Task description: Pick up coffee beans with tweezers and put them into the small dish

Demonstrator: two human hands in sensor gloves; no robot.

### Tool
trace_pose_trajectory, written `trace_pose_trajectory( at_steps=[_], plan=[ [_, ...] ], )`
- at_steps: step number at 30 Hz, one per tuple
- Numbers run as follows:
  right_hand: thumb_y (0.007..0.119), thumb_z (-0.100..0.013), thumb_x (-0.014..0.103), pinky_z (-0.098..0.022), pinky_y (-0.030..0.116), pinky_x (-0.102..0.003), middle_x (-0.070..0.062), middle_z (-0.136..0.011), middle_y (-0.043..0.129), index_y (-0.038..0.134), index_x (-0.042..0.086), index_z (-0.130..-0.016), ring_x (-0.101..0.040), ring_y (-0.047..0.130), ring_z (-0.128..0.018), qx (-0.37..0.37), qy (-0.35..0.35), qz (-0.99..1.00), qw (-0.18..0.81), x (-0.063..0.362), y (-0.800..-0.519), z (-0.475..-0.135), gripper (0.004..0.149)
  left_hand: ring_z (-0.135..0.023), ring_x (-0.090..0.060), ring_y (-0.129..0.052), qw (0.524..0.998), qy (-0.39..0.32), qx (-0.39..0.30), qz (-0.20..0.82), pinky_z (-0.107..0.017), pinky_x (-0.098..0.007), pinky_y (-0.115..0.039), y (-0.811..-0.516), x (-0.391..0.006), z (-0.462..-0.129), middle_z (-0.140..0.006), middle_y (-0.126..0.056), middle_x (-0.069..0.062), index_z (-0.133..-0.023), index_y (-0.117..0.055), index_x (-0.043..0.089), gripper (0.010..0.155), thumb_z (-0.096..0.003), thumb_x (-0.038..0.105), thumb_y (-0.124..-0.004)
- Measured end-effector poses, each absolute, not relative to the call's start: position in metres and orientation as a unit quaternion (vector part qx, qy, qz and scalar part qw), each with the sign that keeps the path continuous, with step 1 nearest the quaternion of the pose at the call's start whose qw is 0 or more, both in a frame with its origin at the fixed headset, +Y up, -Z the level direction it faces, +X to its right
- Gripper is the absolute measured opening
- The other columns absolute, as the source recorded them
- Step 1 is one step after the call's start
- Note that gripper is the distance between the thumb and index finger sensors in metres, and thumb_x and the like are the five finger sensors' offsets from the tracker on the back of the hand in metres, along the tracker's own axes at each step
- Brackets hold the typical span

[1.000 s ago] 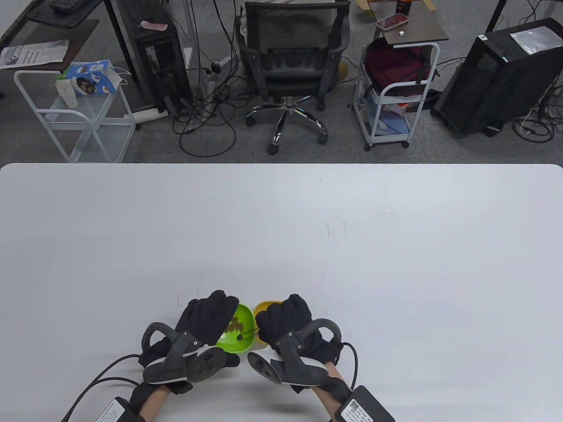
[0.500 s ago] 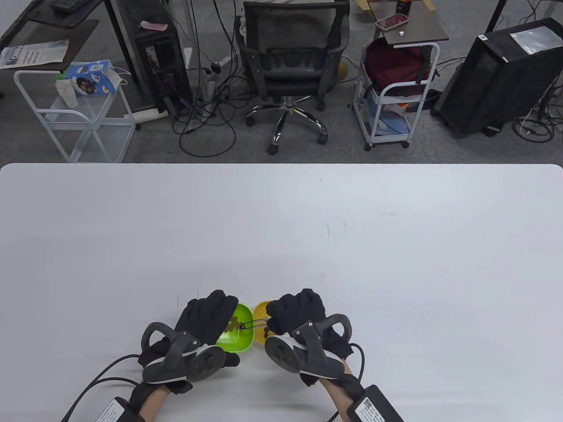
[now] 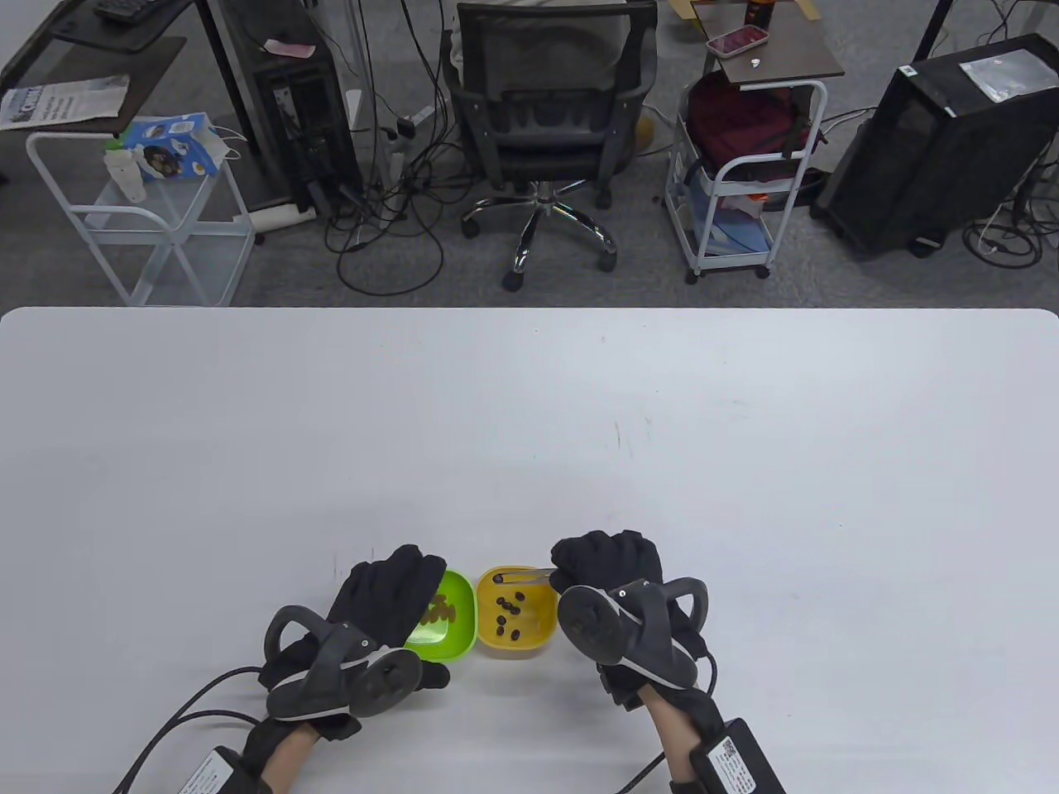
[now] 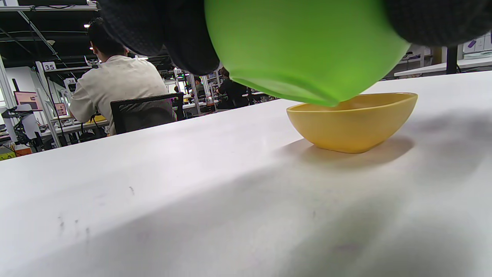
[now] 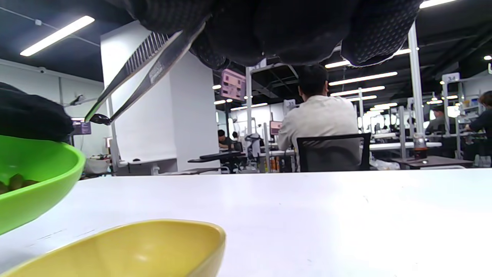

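My left hand [image 3: 389,591] grips a green bowl [image 3: 451,620] and holds it tilted off the table; it also shows in the left wrist view [image 4: 303,50]. Brown coffee beans [image 3: 438,614] lie in it. A yellow dish [image 3: 529,641] stands right beside it with several dark beans [image 3: 509,616] inside. My right hand [image 3: 608,566] pinches metal tweezers [image 3: 517,572], which point left over the dish's far rim. In the right wrist view the tweezers [image 5: 150,69] are closed on a small dark bean [image 5: 100,119] at their tips, above the green bowl [image 5: 34,181] and the yellow dish [image 5: 134,246].
The white table [image 3: 579,430] stretches wide ahead of the hands. Glove cables trail to the near edge. An office chair [image 3: 542,91] and carts stand on the floor beyond the far edge.
My right hand has moved right and away from the green bowl. The tweezer tips left the green bowl and now hang over the yellow dish, which is uncovered. My left hand stays put.
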State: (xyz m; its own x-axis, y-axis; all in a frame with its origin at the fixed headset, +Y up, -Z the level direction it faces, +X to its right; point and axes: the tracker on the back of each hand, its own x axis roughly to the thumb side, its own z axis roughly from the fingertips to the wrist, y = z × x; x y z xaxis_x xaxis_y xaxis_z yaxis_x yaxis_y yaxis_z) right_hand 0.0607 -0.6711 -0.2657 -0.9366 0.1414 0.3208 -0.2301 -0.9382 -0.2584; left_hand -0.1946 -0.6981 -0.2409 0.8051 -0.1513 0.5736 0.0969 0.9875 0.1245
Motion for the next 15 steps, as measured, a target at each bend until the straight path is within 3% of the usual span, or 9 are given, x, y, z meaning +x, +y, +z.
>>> trace_pose_trajectory(
  at_steps=[15],
  plan=[
    [0.062,-0.045,0.036,-0.071,0.068,-0.060,0.001,-0.065,0.084,0.073,0.021,-0.084,-0.021,0.089,-0.048,0.135,-0.124,0.977,0.107,0.0668,-0.6751,-0.2702,0.043,-0.099,-0.043,-0.087,0.950,-0.304,0.045,-0.062,-0.074,-0.062,-0.072,-0.6977,-0.1959,-0.2416,-0.119,-0.061,-0.030,-0.118,-0.049,0.003,0.111,-0.0330,0.071,-0.071]
  ],
)
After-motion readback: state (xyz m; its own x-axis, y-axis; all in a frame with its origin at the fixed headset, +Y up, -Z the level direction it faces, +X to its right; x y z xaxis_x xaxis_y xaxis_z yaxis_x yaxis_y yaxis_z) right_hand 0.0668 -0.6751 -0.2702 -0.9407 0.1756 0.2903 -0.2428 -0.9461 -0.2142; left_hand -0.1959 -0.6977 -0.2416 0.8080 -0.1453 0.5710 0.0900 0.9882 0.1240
